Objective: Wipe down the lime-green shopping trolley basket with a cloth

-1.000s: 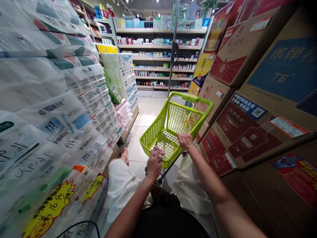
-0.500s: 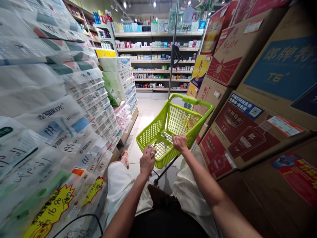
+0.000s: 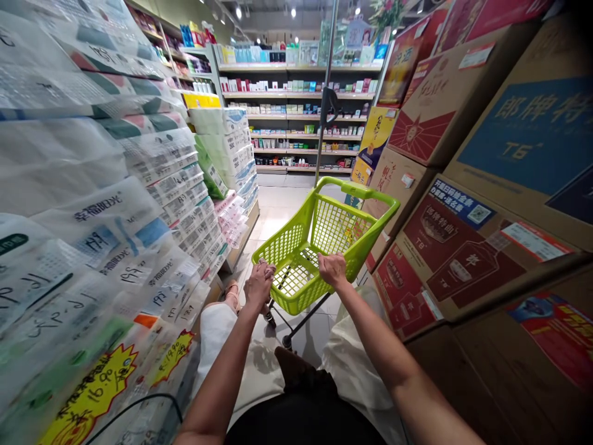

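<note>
A lime-green shopping cart (image 3: 290, 305) with a latticed basket stands tilted in front of me, its handle on the far side. My left hand (image 3: 258, 285) is closed around a small crumpled greyish-pink cloth (image 3: 267, 267), which rests against the left corner of the basket rim. On the near right part of the rim, my right hand (image 3: 332, 269) is curled tight around the edge. Nothing lies in the visible part of the basket.
Wrapped tissue packs (image 3: 171, 185) are piled high on the left, with yellow price signs (image 3: 99, 386). Printed cartons (image 3: 456, 238) are stacked close on the right. A thin metal pole (image 3: 325, 68) rises behind the cart, and stocked shelves (image 3: 296, 94) stand at the back.
My left hand has moved left along the near rim to the basket's left corner, carrying the cloth. My right hand has barely shifted and keeps its grip.
</note>
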The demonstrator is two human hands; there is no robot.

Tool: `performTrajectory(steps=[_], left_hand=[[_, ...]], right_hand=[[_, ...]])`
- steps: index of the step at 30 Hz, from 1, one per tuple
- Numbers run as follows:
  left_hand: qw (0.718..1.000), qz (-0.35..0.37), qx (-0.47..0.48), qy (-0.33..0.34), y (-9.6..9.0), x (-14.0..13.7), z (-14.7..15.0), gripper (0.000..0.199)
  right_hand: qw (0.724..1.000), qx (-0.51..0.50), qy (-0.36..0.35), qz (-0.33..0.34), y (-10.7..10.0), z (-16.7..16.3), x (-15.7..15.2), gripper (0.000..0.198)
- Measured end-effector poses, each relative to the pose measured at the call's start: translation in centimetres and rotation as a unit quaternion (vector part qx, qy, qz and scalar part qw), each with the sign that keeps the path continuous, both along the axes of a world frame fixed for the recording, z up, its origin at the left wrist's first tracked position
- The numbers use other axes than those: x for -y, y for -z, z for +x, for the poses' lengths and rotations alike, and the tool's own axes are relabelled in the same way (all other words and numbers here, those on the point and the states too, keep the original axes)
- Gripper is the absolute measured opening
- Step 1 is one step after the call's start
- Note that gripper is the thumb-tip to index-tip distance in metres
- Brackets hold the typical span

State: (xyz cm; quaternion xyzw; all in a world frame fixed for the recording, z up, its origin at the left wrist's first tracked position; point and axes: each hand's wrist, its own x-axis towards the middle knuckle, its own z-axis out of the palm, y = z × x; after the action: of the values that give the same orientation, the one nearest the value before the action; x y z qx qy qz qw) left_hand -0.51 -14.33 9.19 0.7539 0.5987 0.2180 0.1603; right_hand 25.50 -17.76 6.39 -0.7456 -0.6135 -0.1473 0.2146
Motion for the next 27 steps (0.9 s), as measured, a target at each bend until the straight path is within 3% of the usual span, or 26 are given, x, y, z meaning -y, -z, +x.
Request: performTrajectory(steps=[5, 10, 14, 22, 24, 27], left_hand=[[0.998, -0.032, -0.043, 0.016, 0.8, 4.8, 3.0, 0.03], [0.997, -0.036, -0.014, 0.074, 1.0, 8.4, 4.5, 0.03], [0.993, -0.049, -0.025, 0.101, 0.4, 6.4, 2.8, 0.026], [0.999, 0.016, -0.034, 0.004, -0.8, -3.1, -2.8, 0.036], [0.999, 0.026, -0.025, -0.015, -0.5, -3.6, -2.7, 0.036], [1.0, 0.022, -0.009, -0.004, 0.3, -1.6, -1.1, 0.032]], right_hand=[[1.0, -0.007, 0.007, 0.007, 0.1, -0.1, -0.5, 0.056], [1.0, -0.006, 0.009, -0.012, -0.2, 0.6, -0.2, 0.056], [1.0, -0.001, 0.005, -0.01, -0.2, 0.8, 0.2, 0.056], [1.0, -0.004, -0.005, 0.013, 0.1, 0.7, 0.4, 0.056], [1.0, -0.004, -0.005, 0.011, 0.1, 0.6, 0.3, 0.055], [1.0, -0.005, -0.002, 0.004, 0.1, 0.6, 0.1, 0.055]])
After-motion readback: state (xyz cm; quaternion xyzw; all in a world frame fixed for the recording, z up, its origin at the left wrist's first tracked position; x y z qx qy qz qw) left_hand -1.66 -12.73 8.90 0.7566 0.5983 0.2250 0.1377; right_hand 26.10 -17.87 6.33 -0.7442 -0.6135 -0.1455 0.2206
